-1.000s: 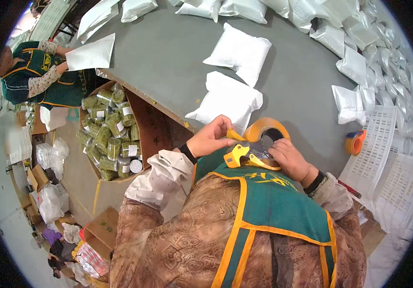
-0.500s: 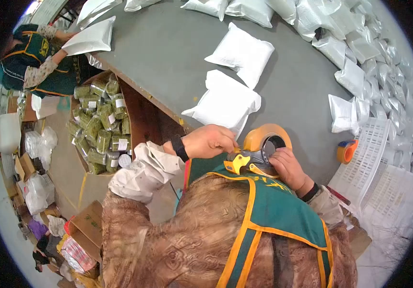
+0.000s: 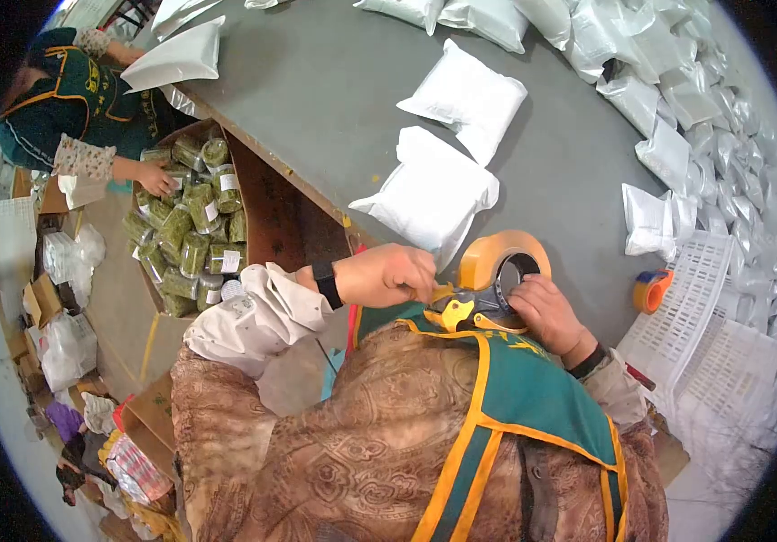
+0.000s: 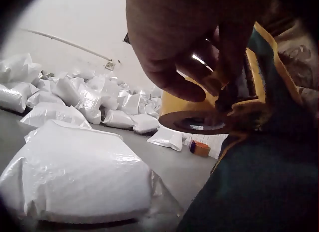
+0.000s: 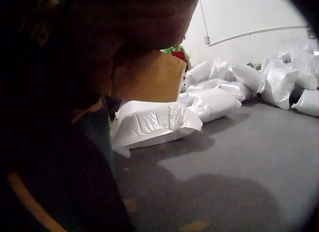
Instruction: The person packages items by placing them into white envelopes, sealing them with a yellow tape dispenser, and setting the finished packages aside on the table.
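Observation:
A tape dispenser with a yellow and dark body and a wide tan tape roll is held against the green apron at the table's edge. My right hand grips it by the roll's side. At its yellow front end, my left hand pinches the tape's loose end with curled fingers. The left wrist view shows the left hand over the roll. In the right wrist view the right hand is dark, beside the roll. Two white packages lie just beyond.
White packages are heaped along the table's far and right sides. An orange and blue tape roll lies by white crates at right. At left, a carton holds green-filled jars, and another person reaches into it.
My left hand has turned palm-down and closed in on the dispenser's front. My right hand keeps its grip. The other person's one hand has moved from the white package to the jars.

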The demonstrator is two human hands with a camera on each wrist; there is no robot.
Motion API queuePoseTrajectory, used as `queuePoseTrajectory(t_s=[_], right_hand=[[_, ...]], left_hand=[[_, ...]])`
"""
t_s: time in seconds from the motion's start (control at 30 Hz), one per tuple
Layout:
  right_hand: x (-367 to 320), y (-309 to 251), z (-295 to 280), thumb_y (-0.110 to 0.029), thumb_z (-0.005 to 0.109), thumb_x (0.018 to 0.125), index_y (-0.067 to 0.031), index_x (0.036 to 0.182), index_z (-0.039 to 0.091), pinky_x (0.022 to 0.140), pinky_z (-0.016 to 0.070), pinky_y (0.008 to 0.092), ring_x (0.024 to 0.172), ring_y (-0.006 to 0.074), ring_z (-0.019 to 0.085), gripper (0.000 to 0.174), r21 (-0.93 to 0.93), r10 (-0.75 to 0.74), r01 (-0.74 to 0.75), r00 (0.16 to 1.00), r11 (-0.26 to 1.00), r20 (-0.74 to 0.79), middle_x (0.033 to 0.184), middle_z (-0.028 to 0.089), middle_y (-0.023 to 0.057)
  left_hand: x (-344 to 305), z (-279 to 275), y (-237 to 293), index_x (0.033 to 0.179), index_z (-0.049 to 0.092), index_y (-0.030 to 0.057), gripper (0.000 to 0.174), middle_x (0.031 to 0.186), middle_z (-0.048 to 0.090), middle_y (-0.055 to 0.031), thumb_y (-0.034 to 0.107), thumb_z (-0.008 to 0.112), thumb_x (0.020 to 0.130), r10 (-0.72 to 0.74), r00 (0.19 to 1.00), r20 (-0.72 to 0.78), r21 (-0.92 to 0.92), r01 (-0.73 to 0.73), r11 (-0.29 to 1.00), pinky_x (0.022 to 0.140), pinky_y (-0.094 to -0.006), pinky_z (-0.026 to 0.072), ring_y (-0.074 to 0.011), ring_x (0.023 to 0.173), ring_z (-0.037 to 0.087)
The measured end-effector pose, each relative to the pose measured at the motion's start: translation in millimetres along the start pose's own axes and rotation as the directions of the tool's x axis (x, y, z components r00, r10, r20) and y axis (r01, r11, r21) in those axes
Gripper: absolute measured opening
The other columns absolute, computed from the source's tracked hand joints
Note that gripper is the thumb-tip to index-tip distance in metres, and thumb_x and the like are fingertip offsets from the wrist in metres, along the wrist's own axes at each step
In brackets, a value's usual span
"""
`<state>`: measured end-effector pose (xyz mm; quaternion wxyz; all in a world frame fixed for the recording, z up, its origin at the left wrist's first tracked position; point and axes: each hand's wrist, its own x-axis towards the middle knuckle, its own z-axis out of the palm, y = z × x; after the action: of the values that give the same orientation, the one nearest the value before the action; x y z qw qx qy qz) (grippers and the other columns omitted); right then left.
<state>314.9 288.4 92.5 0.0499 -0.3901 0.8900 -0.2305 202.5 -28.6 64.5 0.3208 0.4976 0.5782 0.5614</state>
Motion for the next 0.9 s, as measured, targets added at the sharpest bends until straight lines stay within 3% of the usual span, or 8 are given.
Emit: queuePoseTrajectory(t_s=[0.33,0.4,0.47,0.53,0.63,0.77,0.87,0.9], right_hand=[[-9.1,11.8,-11.7,-0.017,0.071,0.071,-0.0023,0.106,0.056,0.098,0.0429,0.0473,0.102,0.0316,0.057,0.041,-0.007,0.096,-0.095,0.995,0.995,0.038,0.107,0.06,0.014],[-15.6,16.5,-15.7,-0.024,0.076,0.069,-0.0016,0.107,0.056,0.098,0.0425,0.0471,0.103,0.0339,0.057,0.049,0.117,0.197,-0.198,0.98,0.973,0.019,0.107,0.06,0.0151],[-21.4,24.0,-23.6,-0.031,0.081,0.067,-0.0004,0.109,0.055,0.098,0.042,0.046,0.103,0.0366,0.056,0.058,0.278,0.316,-0.292,0.948,0.915,-0.044,0.108,0.059,0.0163],[-21.9,28.9,-43.9,-0.032,0.077,0.074,0.0038,0.117,0.053,0.093,0.0444,0.0361,0.101,0.0271,0.059,0.061,0.55,0.51,-0.5,0.847,0.668,0.151,0.109,0.062,0.0119],[-29.7,41.2,-56.0,-0.029,0.071,0.08,0.0059,0.124,0.052,0.085,0.0461,0.0284,0.096,0.0143,0.058,0.059,0.787,0.676,-0.538,0.703,0.301,0.222,0.108,0.063,0.0071],[-40.7,63.0,-68.5,-0.031,0.071,0.081,0.0055,0.118,0.058,0.084,0.0468,0.0304,0.093,0.0148,0.059,0.053,0.656,0.778,-0.682,0.587,0.324,0.225,0.101,0.066,0.0092],[-33.0,88.6,-36.0,-0.039,0.071,0.078,0.0045,0.11,0.063,0.08,0.0485,0.0332,0.09,0.0207,0.064,0.054,0.463,0.796,-0.83,0.493,0.311,0.35,0.097,0.068,0.0155],[-26.0,91.5,-21.4,-0.042,0.07,0.078,0.0042,0.107,0.064,0.079,0.0489,0.0347,0.089,0.024,0.064,0.055,0.377,0.821,-0.861,0.469,0.343,0.326,0.095,0.068,0.0177]], left_hand=[[-7.8,-19.9,33.5,0.085,0.062,0.0012,0.006,0.081,0.058,-0.002,-0.003,0.066,0.082,-0.131,0.963,-0.238,-0.359,0.038,0.932,0.072,-0.0262,0.0457,-0.0115,0.078,0.056],[-14.7,-30.6,27.9,0.088,0.062,0.0029,0.005,0.082,0.059,0.0002,0.0,0.065,0.085,-0.229,0.907,-0.354,-0.458,0.046,0.888,0.072,-0.024,0.0466,-0.0093,0.078,0.056],[-9.8,-48.8,26.3,0.09,0.063,0.0026,0.003,0.084,0.063,0.0,0.003,0.063,0.087,-0.485,0.741,-0.465,-0.609,0.13,0.782,0.071,-0.0236,0.0478,-0.008,0.077,0.058],[-5.8,-81.3,-1.8,0.091,0.063,0.0038,0.007,0.086,0.064,-0.0014,0.01,0.065,0.088,-0.587,0.661,-0.467,-0.666,0.173,0.725,0.069,-0.0239,0.0462,-0.0111,0.079,0.06],[2.4,-136.7,-28.3,0.095,0.064,0.0046,0.01,0.091,0.067,-0.0039,0.011,0.064,0.088,-0.584,0.602,-0.544,-0.611,0.193,0.768,0.068,-0.024,0.0461,-0.0123,0.079,0.061],[-9.6,-181.5,-69.9,0.096,0.066,0.0045,0.012,0.087,0.067,-0.0055,0.007,0.065,0.085,-0.651,0.519,-0.554,-0.641,0.233,0.731,0.062,-0.0256,0.0461,-0.0131,0.069,0.06],[3.2,-156.7,-134.4,0.099,0.066,0.0041,0.016,0.087,0.067,-0.0067,0.008,0.066,0.083,-0.739,0.359,-0.57,-0.549,0.502,0.668,0.062,-0.0278,0.0485,-0.0147,0.07,0.061],[9.5,-142.7,-159.2,0.1,0.066,0.0032,0.02,0.087,0.067,-0.0074,0.009,0.067,0.082,-0.749,0.374,-0.547,-0.521,0.548,0.654,0.062,-0.0293,0.0499,-0.0164,0.071,0.062]])
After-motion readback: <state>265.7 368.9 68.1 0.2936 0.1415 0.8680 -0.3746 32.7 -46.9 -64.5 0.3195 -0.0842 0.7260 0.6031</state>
